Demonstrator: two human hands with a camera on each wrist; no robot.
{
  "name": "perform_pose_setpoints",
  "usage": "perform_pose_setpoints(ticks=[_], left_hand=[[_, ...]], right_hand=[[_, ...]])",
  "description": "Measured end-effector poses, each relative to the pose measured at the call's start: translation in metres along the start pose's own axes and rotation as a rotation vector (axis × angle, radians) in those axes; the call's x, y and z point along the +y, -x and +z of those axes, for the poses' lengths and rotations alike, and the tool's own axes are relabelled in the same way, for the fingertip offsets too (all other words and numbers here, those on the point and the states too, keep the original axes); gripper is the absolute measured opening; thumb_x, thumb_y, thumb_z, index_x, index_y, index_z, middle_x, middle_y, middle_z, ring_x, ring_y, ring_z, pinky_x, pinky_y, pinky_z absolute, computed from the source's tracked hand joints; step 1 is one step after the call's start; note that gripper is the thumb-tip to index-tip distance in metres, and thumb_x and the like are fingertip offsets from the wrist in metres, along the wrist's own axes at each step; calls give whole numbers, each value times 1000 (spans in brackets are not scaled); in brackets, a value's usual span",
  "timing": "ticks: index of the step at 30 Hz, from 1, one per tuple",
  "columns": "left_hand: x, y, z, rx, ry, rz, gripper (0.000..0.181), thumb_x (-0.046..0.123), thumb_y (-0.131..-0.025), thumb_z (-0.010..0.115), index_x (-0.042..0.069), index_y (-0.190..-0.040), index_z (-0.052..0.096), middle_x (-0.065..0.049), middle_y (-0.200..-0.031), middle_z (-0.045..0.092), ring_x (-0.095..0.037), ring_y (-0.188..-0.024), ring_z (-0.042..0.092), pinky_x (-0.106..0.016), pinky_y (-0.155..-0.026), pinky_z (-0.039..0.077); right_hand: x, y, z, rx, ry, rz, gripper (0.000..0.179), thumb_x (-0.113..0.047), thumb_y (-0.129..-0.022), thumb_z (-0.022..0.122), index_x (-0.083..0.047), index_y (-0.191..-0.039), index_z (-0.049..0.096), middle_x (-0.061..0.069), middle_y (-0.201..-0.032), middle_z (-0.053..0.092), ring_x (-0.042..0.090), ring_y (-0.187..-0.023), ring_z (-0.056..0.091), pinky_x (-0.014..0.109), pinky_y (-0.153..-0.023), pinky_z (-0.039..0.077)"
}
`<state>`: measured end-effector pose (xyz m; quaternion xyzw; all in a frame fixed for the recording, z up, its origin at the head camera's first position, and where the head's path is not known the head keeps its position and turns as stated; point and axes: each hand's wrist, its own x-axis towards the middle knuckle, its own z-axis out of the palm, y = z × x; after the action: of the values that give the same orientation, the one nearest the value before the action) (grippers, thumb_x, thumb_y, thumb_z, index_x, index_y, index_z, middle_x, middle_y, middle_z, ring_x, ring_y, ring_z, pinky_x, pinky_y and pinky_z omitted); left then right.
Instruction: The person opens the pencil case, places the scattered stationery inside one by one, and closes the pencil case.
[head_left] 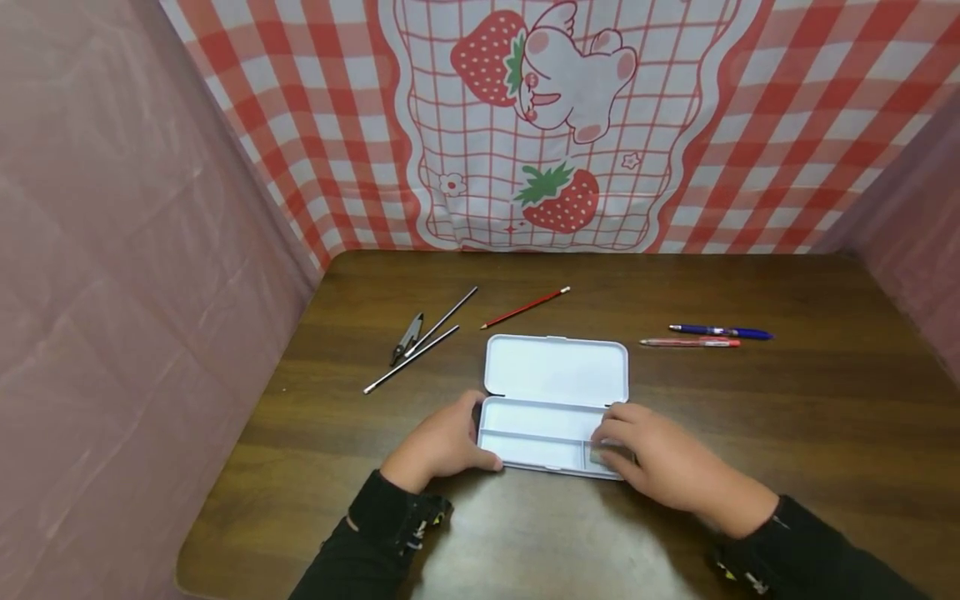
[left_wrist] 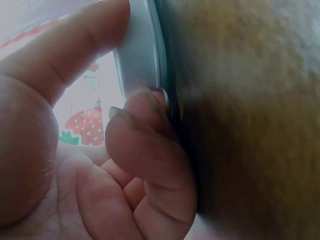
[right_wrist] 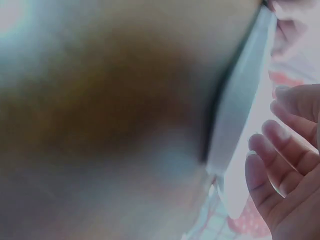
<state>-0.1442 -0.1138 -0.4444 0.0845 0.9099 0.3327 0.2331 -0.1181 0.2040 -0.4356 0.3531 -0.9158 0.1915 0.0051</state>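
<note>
A white pencil case [head_left: 555,371] lies with its lid folded back on the table, a long slot and a lower row with a divider inside. My left hand [head_left: 446,442] grips its left end, thumb at the front edge and fingers curled against the side. Over the small right-hand compartment hovers my right hand [head_left: 656,458], fingers bent loosely and thumb apart from them. A small pale greenish piece [head_left: 597,456] shows in that compartment, partly covered by the fingers; its kind is unclear. In the right wrist view nothing shows between the fingers [right_wrist: 275,137].
Left of the case lie a compass [head_left: 407,337] and two thin silvery pencils [head_left: 442,321]. A red pencil [head_left: 525,308] lies behind the lid. To the right are a blue pen [head_left: 720,332] and a red pen [head_left: 690,342]. A checked cloth [head_left: 345,125] hangs behind the table.
</note>
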Motion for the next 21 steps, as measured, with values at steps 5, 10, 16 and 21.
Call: perform_pose_setpoints(ticks=[5,10,16,21], left_hand=[[0,1,0,10,4,17,88,31,-75,94,7,-143,45,-15,-136,59,-26,-110,56,-52,-105,43],[0,1,1,25,0,50,87,31,-74,94,6,-142,46,-15,-132,61,-26,-109,57,-50,-102,44],[-1,1,2,27,4,58,86,30,-74,94,5,-141,46,-16,-133,60,-27,-111,58,-51,-103,44],[-3,0,3,34,9,64,86,30,-74,95,6,-140,46,-15,-133,60,-27,-110,57,-50,-103,44]], right_hand=[[14,-5,-27,80,8,103,20,-14,-88,83,-14,-107,75,-2,-105,65,16,-92,62,42,-79,56],[43,-6,-55,163,9,204,17,-11,-92,78,-9,-108,74,3,-105,64,23,-94,64,47,-77,55],[88,-8,-77,228,92,273,20,-11,-91,78,-4,-108,73,9,-104,64,25,-88,61,50,-74,51],[115,-5,-80,183,74,371,28,-15,-93,77,0,-116,70,17,-113,62,30,-91,59,56,-80,49]])
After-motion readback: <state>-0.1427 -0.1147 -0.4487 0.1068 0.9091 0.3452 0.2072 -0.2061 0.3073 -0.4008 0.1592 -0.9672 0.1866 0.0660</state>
